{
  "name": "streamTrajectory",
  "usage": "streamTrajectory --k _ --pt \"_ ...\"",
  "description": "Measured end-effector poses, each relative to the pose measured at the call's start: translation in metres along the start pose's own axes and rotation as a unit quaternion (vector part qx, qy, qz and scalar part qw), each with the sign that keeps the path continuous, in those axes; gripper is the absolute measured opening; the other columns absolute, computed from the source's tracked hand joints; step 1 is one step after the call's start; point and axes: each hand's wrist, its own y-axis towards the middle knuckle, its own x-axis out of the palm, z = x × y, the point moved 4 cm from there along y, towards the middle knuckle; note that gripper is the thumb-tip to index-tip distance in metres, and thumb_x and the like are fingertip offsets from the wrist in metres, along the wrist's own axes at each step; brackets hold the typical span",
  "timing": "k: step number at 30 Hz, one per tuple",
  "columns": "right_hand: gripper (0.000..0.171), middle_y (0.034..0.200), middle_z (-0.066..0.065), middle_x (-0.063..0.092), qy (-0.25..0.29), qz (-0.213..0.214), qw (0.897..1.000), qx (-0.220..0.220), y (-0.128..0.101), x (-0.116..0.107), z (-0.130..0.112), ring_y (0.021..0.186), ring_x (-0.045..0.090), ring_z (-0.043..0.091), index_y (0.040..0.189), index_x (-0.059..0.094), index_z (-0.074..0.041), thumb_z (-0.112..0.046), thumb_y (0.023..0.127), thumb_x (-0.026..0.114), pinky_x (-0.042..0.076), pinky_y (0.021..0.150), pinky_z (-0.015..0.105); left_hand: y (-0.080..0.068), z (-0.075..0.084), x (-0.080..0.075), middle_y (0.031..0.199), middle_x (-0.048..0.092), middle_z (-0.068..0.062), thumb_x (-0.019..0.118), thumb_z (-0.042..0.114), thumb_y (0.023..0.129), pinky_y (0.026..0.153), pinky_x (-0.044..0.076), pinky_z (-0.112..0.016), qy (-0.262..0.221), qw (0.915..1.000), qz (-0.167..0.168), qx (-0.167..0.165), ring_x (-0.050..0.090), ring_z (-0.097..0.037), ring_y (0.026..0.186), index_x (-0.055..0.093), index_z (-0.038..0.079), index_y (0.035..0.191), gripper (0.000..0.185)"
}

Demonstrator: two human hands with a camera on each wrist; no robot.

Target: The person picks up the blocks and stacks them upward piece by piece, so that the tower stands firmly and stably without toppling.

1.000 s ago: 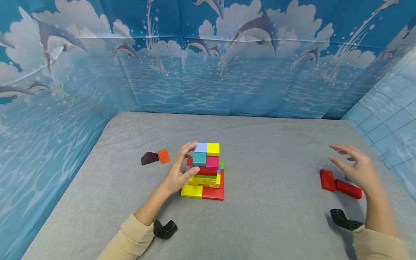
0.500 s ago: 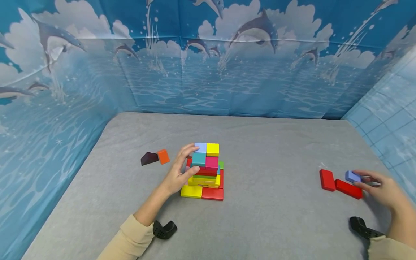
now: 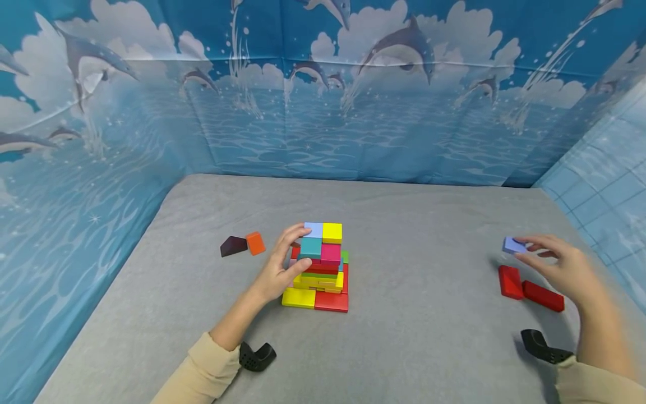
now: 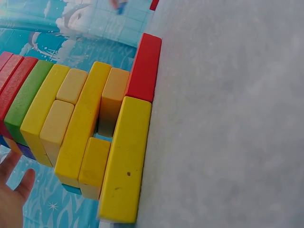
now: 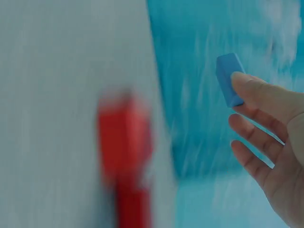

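Observation:
A tall stack of coloured wooden blocks [image 3: 330, 252] stands mid-table, with a yellow block [image 4: 126, 161] and a red block [image 4: 144, 66] at its base. My left hand [image 3: 276, 275] is at the stack's left side, fingers relaxed, fingertips right at the upper blocks. Between thumb and forefinger my right hand [image 3: 562, 266] pinches a small blue block [image 3: 513, 245], raised over the right part of the table. In the right wrist view the blue block [image 5: 230, 80] shows clearly, while the other fingers spread away from it.
Two red blocks [image 3: 542, 295] lie below the right hand. Left of the stack are a dark brown block [image 3: 234, 246] and an orange block [image 3: 255, 243]. A dolphin-print curtain [image 3: 323, 123] hangs along the grey table's [image 3: 429, 336] back and sides.
My right hand moved down and right to the blue block, took it between its fingers, and lifted it back up and leftward. The left hand stays at the stack.

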Motion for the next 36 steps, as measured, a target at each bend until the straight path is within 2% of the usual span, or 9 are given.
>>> streamTrajectory --k 3,5,10,13,16,21,25,32,36 --pt "0.034 0.104 -0.011 0.053 0.047 0.015 0.996 -0.078 0.013 0.006 -0.055 0.089 0.042 -0.009 0.112 0.062 -0.004 -0.004 0.079 0.069 0.033 0.071 0.001 0.000 0.000 0.000 0.141 0.029 -0.013 0.050 0.034 0.093 0.089 0.038 -0.055 -0.004 1.0000 -0.001 0.006 0.032 -0.027 0.124 0.035 0.010 0.133 0.049" --pt "0.038 0.104 -0.013 0.054 0.066 0.028 0.987 -0.143 0.019 0.014 -0.091 0.092 0.045 -0.006 0.108 0.064 -0.003 0.005 0.072 0.073 0.034 0.075 0.002 0.000 0.000 0.000 0.141 0.029 -0.014 0.050 0.034 0.093 0.089 0.039 -0.054 -0.005 0.9999 -0.001 0.010 0.032 -0.028 0.123 0.034 0.009 0.133 0.049" --pt "0.047 0.104 0.006 0.060 0.125 0.018 0.954 -0.272 0.024 0.037 -0.170 0.097 0.050 0.002 0.104 0.066 -0.002 0.014 0.061 0.076 0.039 0.082 0.009 0.001 0.001 0.001 0.141 0.029 -0.014 0.049 0.039 0.093 0.089 0.040 -0.054 -0.002 0.9999 -0.003 0.010 0.033 -0.027 0.123 0.034 0.010 0.134 0.052" --pt "0.046 0.105 0.007 0.061 0.162 -0.001 0.937 -0.309 0.023 0.052 -0.208 0.098 0.053 0.007 0.105 0.066 -0.004 0.010 0.062 0.077 0.040 0.086 0.010 0.001 0.001 0.001 0.141 0.028 -0.014 0.048 0.040 0.093 0.088 0.041 -0.052 -0.002 1.0000 -0.005 0.007 0.033 -0.027 0.122 0.033 0.011 0.134 0.053" --pt "0.042 0.105 0.004 0.061 0.182 -0.021 0.929 -0.320 0.020 0.065 -0.236 0.097 0.054 0.011 0.105 0.067 -0.006 0.004 0.066 0.077 0.042 0.086 0.014 0.001 0.000 0.001 0.141 0.028 -0.013 0.049 0.039 0.093 0.089 0.041 -0.051 -0.004 1.0000 -0.007 0.005 0.033 -0.026 0.122 0.033 0.011 0.134 0.052" --pt "0.030 0.107 0.003 0.061 0.169 -0.037 0.928 -0.331 0.018 0.082 -0.267 0.099 0.054 0.015 0.107 0.067 -0.009 -0.020 0.079 0.072 0.047 0.083 0.024 0.001 0.001 0.001 0.141 0.028 -0.015 0.053 0.027 0.093 0.091 0.041 -0.047 -0.011 0.9999 -0.008 0.004 0.033 -0.027 0.122 0.033 0.009 0.133 0.048" --pt "0.042 0.106 0.004 0.061 0.124 -0.012 0.927 -0.353 0.016 0.090 -0.280 0.097 0.054 0.017 0.107 0.067 -0.009 -0.044 0.085 0.056 0.047 0.081 0.036 0.001 0.002 0.001 0.141 0.028 -0.016 0.054 0.019 0.092 0.091 0.040 -0.048 -0.016 0.9998 -0.009 0.001 0.032 -0.029 0.123 0.033 0.009 0.133 0.048" --pt "0.036 0.104 0.006 0.062 0.069 0.018 0.922 -0.382 0.013 0.096 -0.289 0.093 0.054 0.021 0.107 0.068 -0.010 -0.033 0.080 0.069 0.043 0.078 0.039 0.001 0.000 0.001 0.140 0.029 -0.013 0.049 0.036 0.093 0.092 0.039 -0.041 -0.012 0.9999 -0.004 0.012 0.033 -0.027 0.122 0.033 0.008 0.133 0.051" --pt "0.035 0.103 0.006 0.060 0.058 0.026 0.919 -0.389 0.013 0.100 -0.290 0.093 0.053 0.022 0.107 0.068 -0.010 -0.031 0.080 0.070 0.043 0.076 0.038 0.004 0.020 -0.002 0.137 0.030 -0.021 0.050 0.028 0.094 0.091 0.039 -0.043 -0.012 0.9999 -0.002 0.010 0.034 -0.032 0.120 0.033 0.000 0.129 0.048"
